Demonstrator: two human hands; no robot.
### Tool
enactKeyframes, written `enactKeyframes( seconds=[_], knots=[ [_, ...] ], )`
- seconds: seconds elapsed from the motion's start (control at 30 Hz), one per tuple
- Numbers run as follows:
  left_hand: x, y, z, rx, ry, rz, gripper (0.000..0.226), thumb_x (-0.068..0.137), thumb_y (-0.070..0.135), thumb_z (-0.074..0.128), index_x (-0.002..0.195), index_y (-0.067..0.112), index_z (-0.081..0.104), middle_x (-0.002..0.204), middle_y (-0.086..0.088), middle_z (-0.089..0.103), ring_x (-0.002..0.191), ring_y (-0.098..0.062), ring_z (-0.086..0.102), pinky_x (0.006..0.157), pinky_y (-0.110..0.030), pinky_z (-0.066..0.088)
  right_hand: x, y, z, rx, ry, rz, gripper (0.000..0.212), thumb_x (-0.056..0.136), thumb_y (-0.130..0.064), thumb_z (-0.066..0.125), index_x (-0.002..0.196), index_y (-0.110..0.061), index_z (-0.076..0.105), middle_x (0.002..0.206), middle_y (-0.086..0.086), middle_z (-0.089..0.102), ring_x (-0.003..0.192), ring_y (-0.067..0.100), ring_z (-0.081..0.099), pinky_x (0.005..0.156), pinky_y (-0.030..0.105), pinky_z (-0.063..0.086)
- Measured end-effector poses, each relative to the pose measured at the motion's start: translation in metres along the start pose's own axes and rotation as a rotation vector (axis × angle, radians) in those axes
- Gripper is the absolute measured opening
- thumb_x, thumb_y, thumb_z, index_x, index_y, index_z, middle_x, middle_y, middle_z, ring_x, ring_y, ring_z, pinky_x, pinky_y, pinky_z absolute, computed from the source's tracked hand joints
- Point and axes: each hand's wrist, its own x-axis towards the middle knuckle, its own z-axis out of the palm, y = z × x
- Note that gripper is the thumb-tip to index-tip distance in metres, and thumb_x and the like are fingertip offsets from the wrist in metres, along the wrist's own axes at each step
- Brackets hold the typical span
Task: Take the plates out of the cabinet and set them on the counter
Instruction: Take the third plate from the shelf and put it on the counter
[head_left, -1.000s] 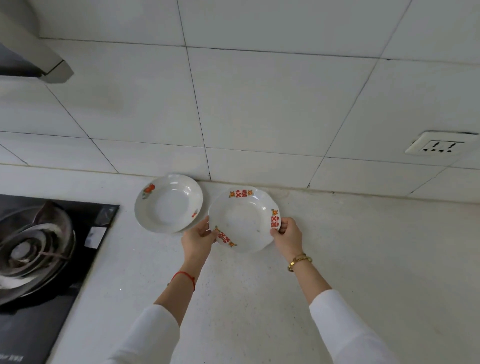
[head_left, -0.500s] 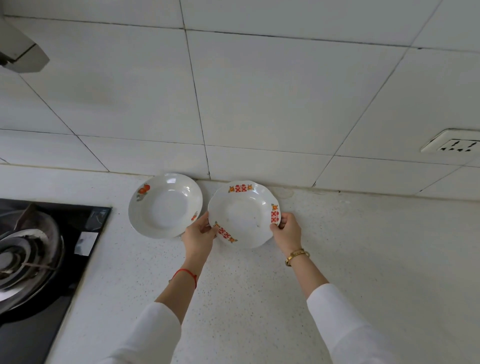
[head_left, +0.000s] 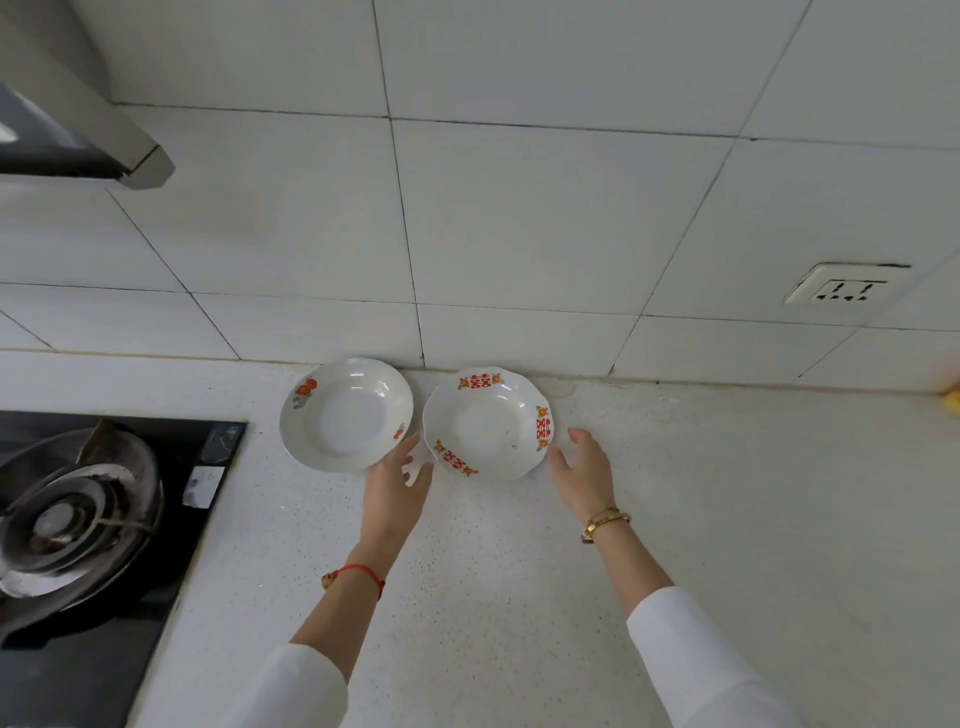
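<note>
Two white plates lie side by side on the counter (head_left: 519, 597) against the tiled wall. The left plate (head_left: 347, 414) has fruit prints on its rim. The right plate (head_left: 487, 423) has a scalloped edge with red and orange marks. My left hand (head_left: 396, 480) hovers just in front of the gap between the plates, fingers apart, holding nothing. To the right of the scalloped plate, my right hand (head_left: 584, 470) is open too and a little clear of its rim.
A black gas hob (head_left: 83, 514) with a burner fills the left side of the counter. A range hood (head_left: 78, 140) hangs above it. A wall socket (head_left: 847, 291) sits at the right, and a yellow object (head_left: 953, 402) peeks in at the far right edge.
Both hands held the scalloped plate by its sides; it now rests on the counter beside the other plate, and both hands have let go and drawn back slightly.
</note>
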Motion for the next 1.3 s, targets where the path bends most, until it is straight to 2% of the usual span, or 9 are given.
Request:
enactKeyframes(
  seconds=[0.37,0.47,0.63,0.97,1.2,1.3],
  knots=[
    [-0.079,0.007,-0.060,0.205,0.014,0.274,0.040,0.090,0.024,0.065,0.129,0.019,0.060,0.129,-0.004,0.064,0.121,-0.025,0.057,0.106,-0.042,0.044,-0.106,0.005,-0.047,-0.083,0.098,-0.258,0.048,0.094,-0.025,0.054,0.138,-0.008,0.042,0.139,0.010,0.047,0.133,0.025,0.036,0.108,0.031,0.030],
    [-0.104,0.007,-0.072,0.219,0.041,0.336,0.038,0.089,0.024,0.066,0.127,0.020,0.062,0.127,-0.001,0.065,0.119,-0.022,0.058,0.104,-0.038,0.045,-0.137,0.008,-0.060,-0.095,0.136,-0.318,0.047,0.094,-0.024,0.054,0.137,-0.008,0.043,0.138,0.009,0.048,0.132,0.024,0.037,0.106,0.024,0.027],
    [-0.155,0.006,-0.081,0.242,0.088,0.402,0.037,0.089,0.026,0.066,0.126,0.021,0.064,0.122,-0.001,0.067,0.114,-0.022,0.061,0.099,-0.034,0.046,-0.188,0.023,-0.082,-0.085,0.188,-0.369,0.047,0.094,-0.025,0.055,0.137,-0.009,0.044,0.136,0.006,0.050,0.131,0.021,0.038,0.104,0.021,0.028],
    [-0.299,-0.003,-0.076,0.212,0.161,0.484,0.036,0.090,0.023,0.065,0.126,0.022,0.063,0.121,0.001,0.068,0.113,-0.019,0.062,0.097,-0.026,0.044,-0.303,0.081,-0.128,-0.095,0.198,-0.441,0.046,0.095,-0.028,0.052,0.138,-0.013,0.042,0.137,0.000,0.049,0.132,0.015,0.035,0.102,0.013,0.021],
    [-0.417,-0.013,-0.068,0.183,0.202,0.479,0.034,0.092,0.022,0.062,0.126,0.020,0.063,0.122,0.003,0.067,0.113,-0.014,0.060,0.098,-0.020,0.039,-0.389,0.135,-0.154,-0.100,0.129,-0.457,0.047,0.096,-0.030,0.049,0.139,-0.014,0.040,0.141,0.000,0.046,0.134,0.015,0.034,0.105,0.018,0.022],
    [-0.455,-0.022,-0.066,0.168,0.190,0.453,0.033,0.093,0.023,0.060,0.126,0.022,0.063,0.123,0.007,0.066,0.113,-0.007,0.057,0.097,-0.011,0.034,-0.419,0.154,-0.162,-0.097,0.110,-0.447,0.047,0.096,-0.032,0.049,0.139,-0.016,0.040,0.141,-0.001,0.046,0.133,0.014,0.034,0.105,0.018,0.022]
  ],
)
